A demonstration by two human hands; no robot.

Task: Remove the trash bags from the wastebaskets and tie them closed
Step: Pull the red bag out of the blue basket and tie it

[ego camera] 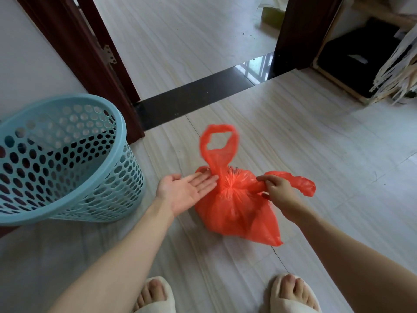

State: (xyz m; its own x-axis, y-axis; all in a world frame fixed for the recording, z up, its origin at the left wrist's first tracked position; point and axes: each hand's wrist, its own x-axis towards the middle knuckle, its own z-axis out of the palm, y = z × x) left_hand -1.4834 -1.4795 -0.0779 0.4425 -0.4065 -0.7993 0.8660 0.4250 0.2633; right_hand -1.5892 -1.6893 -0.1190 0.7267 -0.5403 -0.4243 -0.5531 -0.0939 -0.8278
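Two slippered feet [155, 294] stand at the bottom edge on pale floor [316, 143], which runs open ahead to a dark doorway threshold [191, 98]. Left of the fingers, a blue perforated wastebasket [65, 159] stands by the wall. Between the hands sits a red trash bag [234, 211], gathered at its neck, one handle loop upright. Left hand [185, 190] lies flat, fingers straight, touching the neck. Right hand [277, 193] pinches the other handle.

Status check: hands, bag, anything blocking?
Left hand open against upright handle loop. Right hand pinching other handle. Red plastic trash bag on floor, beside blue perforated wastebasket. Nothing blocking.
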